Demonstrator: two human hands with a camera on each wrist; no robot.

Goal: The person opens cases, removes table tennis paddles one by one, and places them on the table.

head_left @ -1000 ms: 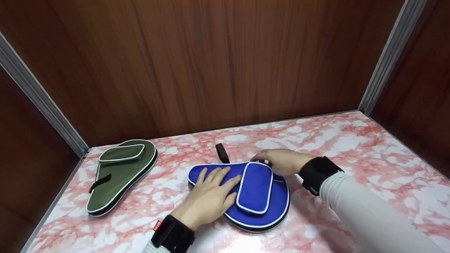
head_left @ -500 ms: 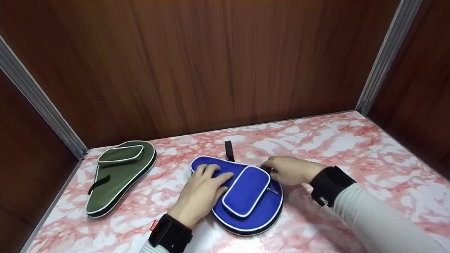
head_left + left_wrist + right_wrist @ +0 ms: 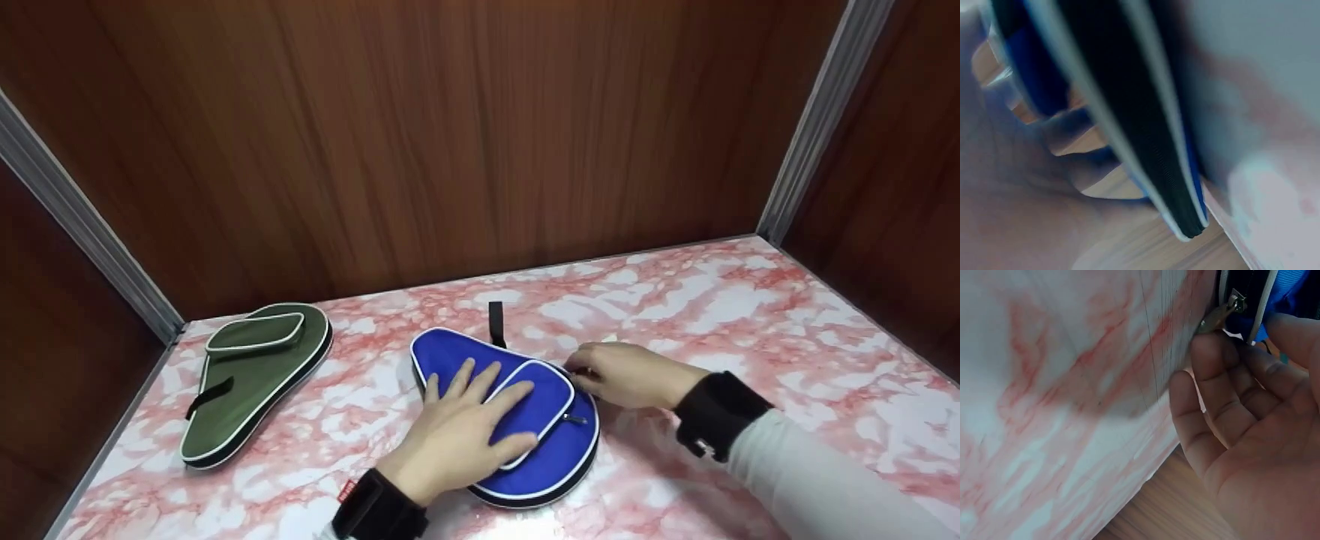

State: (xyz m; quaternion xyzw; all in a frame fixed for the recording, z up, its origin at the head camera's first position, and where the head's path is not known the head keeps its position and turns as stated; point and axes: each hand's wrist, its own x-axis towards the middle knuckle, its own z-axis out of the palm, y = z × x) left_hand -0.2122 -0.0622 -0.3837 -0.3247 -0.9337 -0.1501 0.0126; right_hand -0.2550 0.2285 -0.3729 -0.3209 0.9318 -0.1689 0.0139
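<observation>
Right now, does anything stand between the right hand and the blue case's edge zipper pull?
Nothing visible does: the right hand is right at the edge zipper pull. The left hand rests on the blue case, outside that path.

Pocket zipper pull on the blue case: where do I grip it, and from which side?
Likely best pinched by its free end, coming from the person's right: the zipper pull juts from the right edge of the pocket, while the left hand lies across the pocket's other side.
</observation>
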